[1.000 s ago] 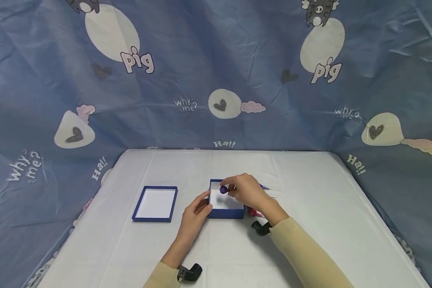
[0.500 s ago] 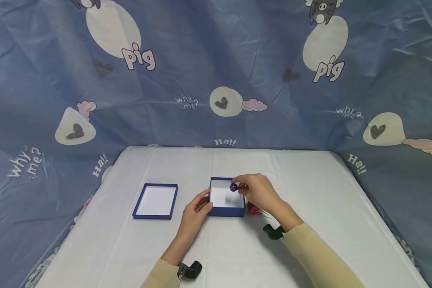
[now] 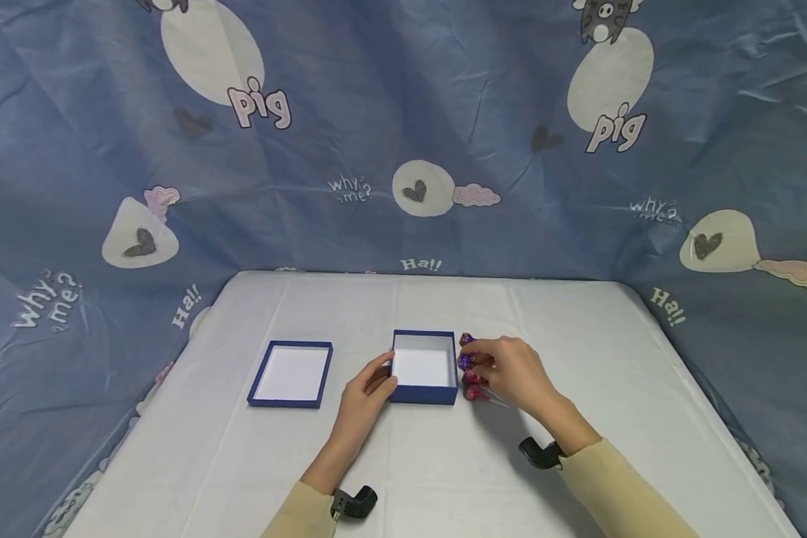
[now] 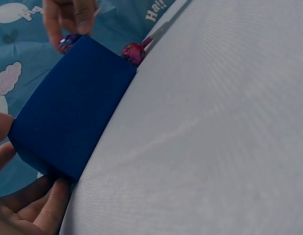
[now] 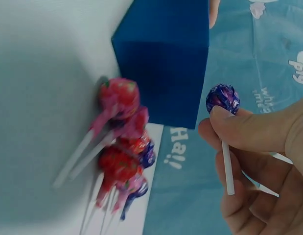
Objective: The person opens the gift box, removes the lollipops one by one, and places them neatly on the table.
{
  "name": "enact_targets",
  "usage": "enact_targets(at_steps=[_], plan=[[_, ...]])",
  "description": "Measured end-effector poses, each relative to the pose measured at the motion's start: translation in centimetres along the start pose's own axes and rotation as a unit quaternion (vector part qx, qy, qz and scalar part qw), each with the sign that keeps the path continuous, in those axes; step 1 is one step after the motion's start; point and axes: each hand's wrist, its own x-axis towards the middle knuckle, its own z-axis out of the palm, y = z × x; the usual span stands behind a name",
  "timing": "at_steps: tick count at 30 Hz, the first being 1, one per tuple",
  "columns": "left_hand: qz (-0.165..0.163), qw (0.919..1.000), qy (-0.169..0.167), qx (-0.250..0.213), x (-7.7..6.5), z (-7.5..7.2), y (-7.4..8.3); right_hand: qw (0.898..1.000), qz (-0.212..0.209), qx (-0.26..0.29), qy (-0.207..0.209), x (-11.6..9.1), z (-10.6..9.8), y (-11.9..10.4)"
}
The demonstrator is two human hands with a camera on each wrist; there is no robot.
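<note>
My right hand pinches a purple-wrapped lollipop between thumb and forefinger, just below its round head; its white stick points down in the right wrist view. This hand is just right of an open blue box with a white inside. No sweets show in the box. At the box's left side, my left hand holds it, with the thumb at the front corner and a finger at the rim. Several more lollipops in red, pink and purple wrappers lie along the box's right wall, partly behind the right hand in the head view.
Left of the box lies its matching blue lid, inside facing up. Everything stands on a table with a white cloth. A blue printed curtain rises behind and at both sides.
My right hand has carried the purple lollipop from over the box to the right, beside the other lollipops. The left hand has stayed at the box, which has not moved.
</note>
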Motion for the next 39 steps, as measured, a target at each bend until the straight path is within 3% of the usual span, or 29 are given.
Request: enact_targets(at_steps=[5,18,33,39], plan=[[0.003,1.0,-0.005,-0.001,-0.1,-0.1,0.0,1.0,-0.007,0.009,-0.002,-1.4,-0.1,1.0],[0.007,0.9999,-0.01,-0.007,-0.1,0.0,0.2,0.999,0.023,0.034,-0.024,-3.9,0.9,3.1],[0.002,0.9999,0.004,0.01,-0.2,-0.1,0.3,0.996,0.054,0.05,-0.048,-4.5,2.1,4.2],[0.001,0.9999,0.007,0.012,-0.3,0.2,0.4,0.997,0.045,0.039,-0.058,-4.6,2.0,4.5]])
